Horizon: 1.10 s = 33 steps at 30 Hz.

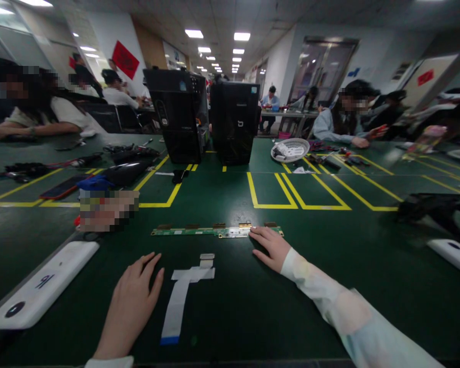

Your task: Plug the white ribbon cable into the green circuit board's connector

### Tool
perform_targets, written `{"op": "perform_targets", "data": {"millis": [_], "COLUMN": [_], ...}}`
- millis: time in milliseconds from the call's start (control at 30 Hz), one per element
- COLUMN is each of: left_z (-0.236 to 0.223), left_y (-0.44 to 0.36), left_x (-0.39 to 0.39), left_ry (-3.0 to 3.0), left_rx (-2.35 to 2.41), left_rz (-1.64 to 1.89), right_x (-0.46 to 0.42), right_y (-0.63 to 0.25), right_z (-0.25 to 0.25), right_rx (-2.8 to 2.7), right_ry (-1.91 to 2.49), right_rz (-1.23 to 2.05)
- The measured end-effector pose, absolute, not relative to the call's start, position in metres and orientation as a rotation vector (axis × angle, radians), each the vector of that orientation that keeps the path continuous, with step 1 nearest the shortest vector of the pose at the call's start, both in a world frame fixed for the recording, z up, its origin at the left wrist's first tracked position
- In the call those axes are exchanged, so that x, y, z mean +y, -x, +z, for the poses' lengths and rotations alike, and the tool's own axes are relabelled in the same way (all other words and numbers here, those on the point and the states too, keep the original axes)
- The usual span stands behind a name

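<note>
- While the right hand (273, 247) lies open, it hides part of the board (187, 232).
- Left hand (135, 286) open beside the cable (177, 304); its sleeve (111, 362) cut off.

The green table (253, 317) bears a circuit board (209, 232), a ribbon cable (179, 299) — and yellow tape (276, 206).

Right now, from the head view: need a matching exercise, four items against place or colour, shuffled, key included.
1. Circuit board strip
2. Flat ribbon cable
3. Right hand
4. White basket

A. Right of the black computer towers
B. Mostly green, long and narrow
C. Over the strip's right end
D. White, blue at its near end

Pairs: 1-B, 2-D, 3-C, 4-A
</note>
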<state>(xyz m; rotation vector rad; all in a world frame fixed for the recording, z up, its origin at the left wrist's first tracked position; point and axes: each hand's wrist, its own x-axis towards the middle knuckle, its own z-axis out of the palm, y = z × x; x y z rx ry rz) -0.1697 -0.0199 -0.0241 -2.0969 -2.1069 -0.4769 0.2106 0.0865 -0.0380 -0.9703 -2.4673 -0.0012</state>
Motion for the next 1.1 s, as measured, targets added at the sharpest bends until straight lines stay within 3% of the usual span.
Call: {"op": "perform_targets", "data": {"millis": [433, 567, 1100], "left_z": [-0.013, 0.002, 0.033], "left_y": [0.157, 0.125, 0.059], "left_x": [-0.025, -0.030, -0.018], "left_ry": [2.385, 2.758, 3.060], "left_rx": [-2.059, -1.799, -1.561], "left_rz": [-0.692, -0.602, -0.148], "right_x": [0.085, 0.086, 0.086], "right_y": [-0.208, -0.208, -0.211], "right_z": [-0.037, -0.038, -0.043], "right_rx": [-2.493, -2.496, -2.495], "right_ry": [0.968, 0.973, 0.958], "right_rz": [-0.002, -0.008, 0.032]}}
